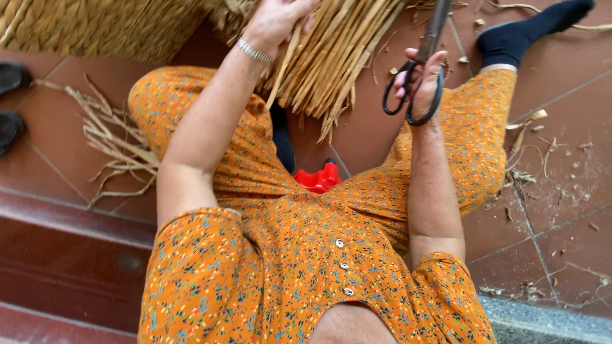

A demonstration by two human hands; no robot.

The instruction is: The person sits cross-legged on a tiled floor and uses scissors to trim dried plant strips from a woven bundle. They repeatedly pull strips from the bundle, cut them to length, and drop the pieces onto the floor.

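Note:
I sit on a step in an orange flowered dress. My left hand (275, 22), with a silver bracelet at the wrist, grips loose straw stalks (331, 60) that fan out from a woven straw piece (95, 25) at the top left. My right hand (421, 79) has its fingers through the black loop handles of large dark scissors (422, 60). Their blades point up and away beside the stalk ends and run out of view at the top.
A red plastic object (319, 179) lies on the tiled floor between my legs. Dry straw offcuts (111, 146) are scattered left, with small scraps at the right. Black shoes (9, 102) sit at the left edge. My black-socked foot (529, 32) reaches top right.

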